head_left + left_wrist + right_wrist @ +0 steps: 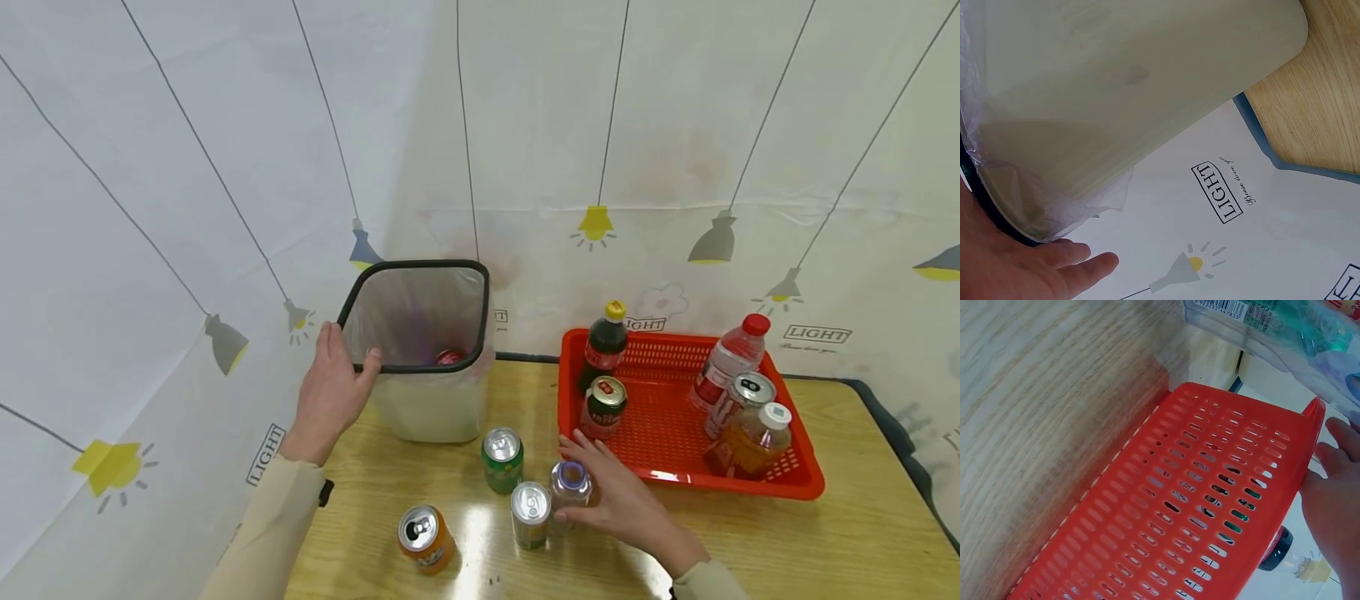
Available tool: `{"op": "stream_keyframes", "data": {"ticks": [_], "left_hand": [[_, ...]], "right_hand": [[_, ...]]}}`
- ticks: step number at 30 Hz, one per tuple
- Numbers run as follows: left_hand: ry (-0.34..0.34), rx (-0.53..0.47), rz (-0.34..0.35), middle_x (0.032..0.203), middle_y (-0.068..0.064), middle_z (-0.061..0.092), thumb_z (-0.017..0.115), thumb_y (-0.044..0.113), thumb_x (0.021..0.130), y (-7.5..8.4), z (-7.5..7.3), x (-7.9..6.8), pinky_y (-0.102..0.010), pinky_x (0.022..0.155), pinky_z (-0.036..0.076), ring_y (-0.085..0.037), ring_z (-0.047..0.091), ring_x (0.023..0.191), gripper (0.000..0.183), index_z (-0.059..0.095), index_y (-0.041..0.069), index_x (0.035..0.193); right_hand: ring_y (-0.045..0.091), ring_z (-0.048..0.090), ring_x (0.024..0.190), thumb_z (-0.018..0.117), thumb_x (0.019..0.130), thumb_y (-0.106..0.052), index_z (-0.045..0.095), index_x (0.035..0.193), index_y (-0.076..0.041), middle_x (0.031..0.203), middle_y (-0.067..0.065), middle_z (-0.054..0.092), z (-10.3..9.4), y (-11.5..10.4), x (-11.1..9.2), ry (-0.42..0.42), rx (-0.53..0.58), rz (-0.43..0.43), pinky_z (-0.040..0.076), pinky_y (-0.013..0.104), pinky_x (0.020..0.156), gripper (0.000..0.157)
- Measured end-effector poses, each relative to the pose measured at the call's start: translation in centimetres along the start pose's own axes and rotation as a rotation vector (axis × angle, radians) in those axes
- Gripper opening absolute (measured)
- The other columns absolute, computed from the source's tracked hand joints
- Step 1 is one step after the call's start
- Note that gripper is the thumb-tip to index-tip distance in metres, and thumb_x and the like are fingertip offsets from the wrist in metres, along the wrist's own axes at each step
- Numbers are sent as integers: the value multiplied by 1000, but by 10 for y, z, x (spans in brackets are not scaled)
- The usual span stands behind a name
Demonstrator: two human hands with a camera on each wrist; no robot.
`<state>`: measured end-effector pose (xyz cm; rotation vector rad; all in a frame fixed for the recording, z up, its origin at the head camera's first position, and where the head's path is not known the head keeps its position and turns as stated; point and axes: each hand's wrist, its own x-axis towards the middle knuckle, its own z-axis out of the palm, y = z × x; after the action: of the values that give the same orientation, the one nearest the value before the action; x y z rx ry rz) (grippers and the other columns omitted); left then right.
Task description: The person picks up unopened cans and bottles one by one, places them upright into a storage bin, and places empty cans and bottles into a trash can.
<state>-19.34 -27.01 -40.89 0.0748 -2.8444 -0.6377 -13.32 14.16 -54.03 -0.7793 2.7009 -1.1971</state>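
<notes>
Step in hand, as I judge it: getting hold of the clear bottle (568, 492) while the bin (435, 410) gets steadied. R hand (626, 504) is at the bottle, which looks upright on the desk (360, 492), just outside the near-left corner of the red basket (648, 425) & right beside the silver can (531, 517). Its fingers are spread, thumb on the near side, the rest on the far side; can't tell if they press, so prob. no firm grip yet. L hand (337, 400) is at the bin's near-left corner, fingers straight along the outside, thumb over the rim; can't tell how firmly. Smth red (448, 357) shows inside the bin. Green can (502, 460) stands btwn bin & silver can; orange can (427, 540) is well apart, nearer the front. Next move calls for closing the fingers evenly round the bottle, then a straight lift: silver can is v. close & could tip, basket rim could catch the fingertips. Bottle looks thin, so prob. a light squeeze, else it dents.
</notes>
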Motion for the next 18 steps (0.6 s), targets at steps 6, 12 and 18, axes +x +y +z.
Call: {"op": "stream_keyframes", "data": {"ticks": [6, 12, 18], "left_hand": [[2, -4, 3, 167, -32, 8, 37, 53, 107, -1, 1, 1, -62, 114, 35, -51, 29, 148, 89, 10, -13, 160], [0, -4, 0, 167, -32, 7, 37, 52, 107, 0, 0, 0, -62, 115, 33, -51, 28, 148, 89, 10, -14, 159], [8, -1, -1, 167, -33, 9, 39, 52, 107, 0, 1, 1, -62, 114, 35, -51, 30, 147, 88, 12, -14, 159]], "right_hand": [[41, 50, 139, 88, 82, -43, 55, 145, -13, 155, 12, 51, 1, 0, -5, 40, 30, -47, 44, 63, 106, 77], [16, 70, 107, 90, 81, -13, 55, 132, -6, 121, 1, 73, -3, -2, -12, 176, 81, -193, 60, 41, 88, 62], [10, 69, 96, 91, 78, -10, 55, 125, -9, 107, -4, 72, -17, -11, -19, 237, 89, -219, 60, 34, 79, 59]]}}
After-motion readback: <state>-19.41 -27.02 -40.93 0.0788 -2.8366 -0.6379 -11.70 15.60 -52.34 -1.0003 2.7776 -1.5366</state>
